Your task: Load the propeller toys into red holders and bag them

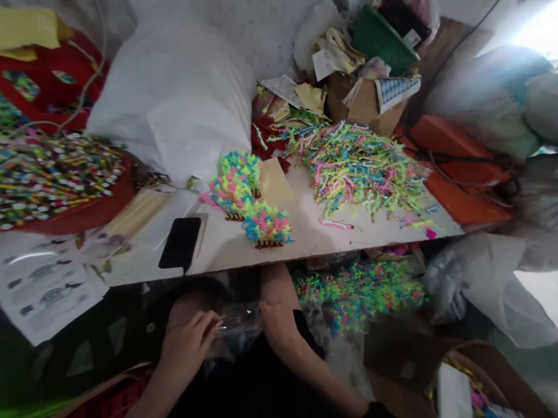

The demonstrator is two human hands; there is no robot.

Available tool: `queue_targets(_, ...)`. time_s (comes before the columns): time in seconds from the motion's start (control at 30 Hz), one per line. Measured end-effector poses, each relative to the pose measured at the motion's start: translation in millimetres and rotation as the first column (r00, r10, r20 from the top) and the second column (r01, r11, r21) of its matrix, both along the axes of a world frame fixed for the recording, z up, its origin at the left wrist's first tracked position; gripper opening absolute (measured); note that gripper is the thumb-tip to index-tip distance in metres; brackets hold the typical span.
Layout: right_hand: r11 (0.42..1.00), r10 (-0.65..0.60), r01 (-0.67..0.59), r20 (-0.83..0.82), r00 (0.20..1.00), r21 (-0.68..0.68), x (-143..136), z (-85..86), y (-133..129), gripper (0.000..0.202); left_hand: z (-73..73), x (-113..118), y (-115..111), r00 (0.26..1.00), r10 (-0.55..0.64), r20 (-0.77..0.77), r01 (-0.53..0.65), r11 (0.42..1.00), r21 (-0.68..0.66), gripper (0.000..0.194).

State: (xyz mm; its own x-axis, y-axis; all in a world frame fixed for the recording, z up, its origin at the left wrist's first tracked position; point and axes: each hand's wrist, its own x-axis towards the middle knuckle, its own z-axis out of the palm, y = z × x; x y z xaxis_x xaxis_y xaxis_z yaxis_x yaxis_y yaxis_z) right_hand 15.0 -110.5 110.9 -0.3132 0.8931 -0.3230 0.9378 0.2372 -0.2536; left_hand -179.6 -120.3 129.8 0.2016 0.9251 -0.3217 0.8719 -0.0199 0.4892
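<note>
While we are looking down past the near edge of the bench [315,236], we are seeing it carrying nearly everything in view. A big white sack [172,97] is sitting at the back, towards the far left corner. Beside it, at the left edge, a red tray [96,205] is holding a heap of multicoloured sticks [42,171]. Towards the far right corner, a loose pile of pastel strips [356,163] is spreading over the surface, with a cardboard box [363,104] standing behind it. Near the middle, two clusters of neon-coloured pieces [246,195] are lying close to the near edge. A black phone [180,243] is lying flat at the near edge, just left of them, and printed sheets [45,284] are hanging over the near left corner.

Below the near edge, in front of our lap, we are holding a clear plastic bag [238,322] between both hands. Our left hand [188,344] is pinching its left end with the fingers curled around it. Our right hand [277,321] is gripping the right end, knuckles up. The picture is blurred there, so we cannot tell what the bag is containing. More neon pieces [359,291] are lying in a heap under the bench, just right of our right hand.
</note>
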Motion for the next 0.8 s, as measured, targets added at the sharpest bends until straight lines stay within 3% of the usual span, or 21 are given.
queue_targets(0.1,0.998,0.004,-0.001,-0.054,0.999,0.055,5.3,-13.2,11.7,0.012,-10.9,12.0,-3.4,0.963,0.056,0.265,-0.057,0.998,-0.005,0.026)
queue_targets(0.2,0.984,0.029,0.002,-0.169,0.985,0.18,4.3,-22.6,16.4,0.011,-16.6,21.6,-8.1,0.917,0.087,0.39,-0.07,0.996,-0.059,0.031)
queue_targets(0.27,0.975,0.015,0.04,-0.244,0.97,0.217,1.1,-27.6,14.8,0.01,-18.1,23.1,-10.4,0.908,0.102,0.407,-0.069,0.993,-0.094,0.035)
queue_targets(0.37,0.982,-0.057,0.11,-0.312,0.948,0.154,-4.5,-34.1,9.0,0.013,-17.4,21.5,-14.9,0.907,0.169,0.386,-0.107,0.978,-0.178,0.045)
queue_targets(0.57,0.981,-0.158,0.183,-0.295,0.942,0.057,-17.6,-46.6,6.1,0.024,-14.1,35.5,-37.9,0.861,0.342,0.376,-0.165,0.888,-0.43,0.053)
queue_targets(0.7,0.969,-0.235,0.247,-0.248,0.94,0.019,-17.9,-51.8,14.3,0.025,-25.2,39.9,-39.2,0.849,0.306,0.43,-0.112,0.901,-0.42,0.055)
queue_targets(0.8,0.959,-0.247,0.274,-0.256,0.935,0.075,-3.3,-52.0,19.7,0.017,-37.9,30.5,-25.5,0.896,0.241,0.372,-0.062,0.899,-0.433,0.048)
